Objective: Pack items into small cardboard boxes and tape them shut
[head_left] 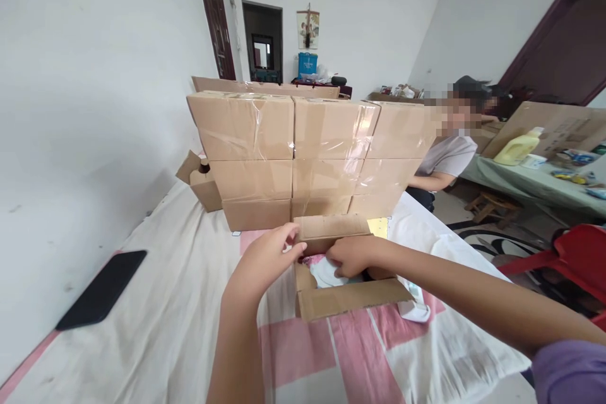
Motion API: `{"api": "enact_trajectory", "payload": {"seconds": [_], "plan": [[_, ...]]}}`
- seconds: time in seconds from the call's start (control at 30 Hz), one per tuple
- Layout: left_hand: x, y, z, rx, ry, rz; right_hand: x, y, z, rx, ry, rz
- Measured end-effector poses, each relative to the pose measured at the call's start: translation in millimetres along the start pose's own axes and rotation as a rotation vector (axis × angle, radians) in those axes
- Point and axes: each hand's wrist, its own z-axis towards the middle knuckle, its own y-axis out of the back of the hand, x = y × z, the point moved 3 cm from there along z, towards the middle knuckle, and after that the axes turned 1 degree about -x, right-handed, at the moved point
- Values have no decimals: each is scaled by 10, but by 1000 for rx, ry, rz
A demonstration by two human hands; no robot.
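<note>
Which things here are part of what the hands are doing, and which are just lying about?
In use: small open brown cardboard box; white item inside it; left hand gripping its flap; right hand inside it.
Lying about: stack of taped brown cardboard boxes; black phone; yellow plastic bottle.

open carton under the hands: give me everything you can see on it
The open carton is small, plain brown corrugated cardboard, upright on a pink-and-white checked sheet. Its far flap stands up; its near flap folds out toward the camera. Inside lie white contents, soft-looking. The left hand touches the far flap's left edge; the right hand reaches inside onto them. A stack of taped boxes stands just behind it.
</note>
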Motion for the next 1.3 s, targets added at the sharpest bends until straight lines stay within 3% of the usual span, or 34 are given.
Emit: {"api": "enact_trajectory", "payload": {"seconds": [0.1,0.23,0.37,0.43,0.5,0.6,0.63,0.7,0.73,0.77,0.83,0.93,1.0,1.1,1.3], "plan": [[22,9,21,15,-79,-62,-21,-29,63,5,-13,40],[116,-49,129,31,-77,-39,-13,-67,105,-20,-22,26],[271,-127,322,-72,-138,-27,2,-135,65,-68,-6,81],[411,-166,432,-137,-139,-73,2,-146,-53,-161,-9,124],[575,-228,526,-112,-68,-156,9,-145,-280,-355,57,209],[691,-298,569,-28,-53,-305,-61,-268,-810,-841,209,526],[685,-298,555,-28,-67,-334,-130,-395,-1000,-1035,203,660],[630,-276,507,-56,-80,-353,-298,-818,-1310,-1394,14,873],[591,-262,481,-67,-79,-352,-350,-1080,-1397,-1489,-86,921],[551,-252,462,-73,-79,-347,-370,-1340,-1431,-1523,-155,940],[480,-252,447,-61,-93,-329,-317,-1778,-1365,-1432,-193,911],[425,-318,470,15,-110,-265,-118,-2098,-1152,-1250,-208,818],[400,-379,480,57,-130,-213,-5,-2092,-1047,-1244,-222,809],[356,-440,454,53,-160,-146,51,-1914,-941,-1342,-222,918],[301,-429,353,87,-92,-35,-75,-1560,-702,-1421,-321,1303]]}}
